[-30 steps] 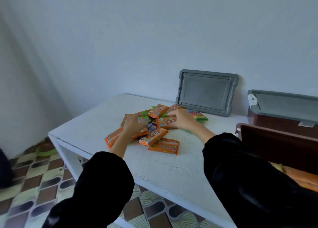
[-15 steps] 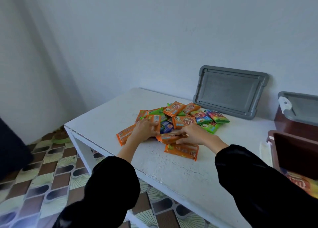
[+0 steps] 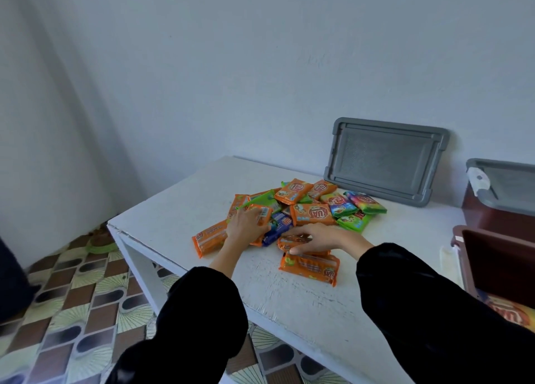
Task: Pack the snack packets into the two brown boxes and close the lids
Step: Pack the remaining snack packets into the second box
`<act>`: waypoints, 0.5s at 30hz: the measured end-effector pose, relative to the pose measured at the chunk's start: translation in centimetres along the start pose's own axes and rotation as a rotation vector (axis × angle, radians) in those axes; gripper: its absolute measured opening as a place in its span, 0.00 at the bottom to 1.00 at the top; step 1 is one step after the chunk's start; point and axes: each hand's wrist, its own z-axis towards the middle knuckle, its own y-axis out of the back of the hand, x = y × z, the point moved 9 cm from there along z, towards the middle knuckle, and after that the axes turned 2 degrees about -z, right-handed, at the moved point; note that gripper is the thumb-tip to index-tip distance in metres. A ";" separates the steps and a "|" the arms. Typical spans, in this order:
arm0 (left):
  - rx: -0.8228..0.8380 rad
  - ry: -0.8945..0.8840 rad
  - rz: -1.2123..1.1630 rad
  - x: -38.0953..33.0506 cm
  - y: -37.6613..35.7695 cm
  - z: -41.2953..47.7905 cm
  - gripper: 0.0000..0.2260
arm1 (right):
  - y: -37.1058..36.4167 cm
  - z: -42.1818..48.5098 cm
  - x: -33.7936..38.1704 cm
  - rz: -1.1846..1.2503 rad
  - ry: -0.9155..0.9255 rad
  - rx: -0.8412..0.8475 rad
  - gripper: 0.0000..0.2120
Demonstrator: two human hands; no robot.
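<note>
Setting: white table against a pale wall, viewed from above past two black sleeves.
Snack packets: loose heap of snack packets, mostly orange with some green and blue, mid-table and well apart from both boxes; one stray packet lying just in front of the heap.
Left hand: left hand at the heap's left side, fingers curled round an orange packet.
Right hand: right hand at the heap's near side, fingers laid nearly straight across a second orange packet, thumb at its near edge; closed round it or only resting, cannot tell.
Near brown box: near brown box at the right edge, open and lidless, at least one packet in its bottom.
Far brown box: far brown box behind it, grey lid resting on top; latched or not, cannot tell.
Spare lid: spare grey lid propped against the wall behind the heap.
Progress: early, by the look of it; most packets unpacked, near box lidless.
In the way: clear path from heap to near box; far box probably needing its lid lifted first.
</note>
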 end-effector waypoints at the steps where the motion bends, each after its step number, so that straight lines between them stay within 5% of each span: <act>1: -0.013 -0.013 -0.001 -0.2 0.1 0.0 0.27 | -0.1 0.1 0.1 0.002 0.001 0.000 0.28; 15: -0.053 -0.139 -0.128 -3.7 2.4 -1.4 0.23 | 5.4 -3.0 -1.4 0.000 -0.077 -0.147 0.31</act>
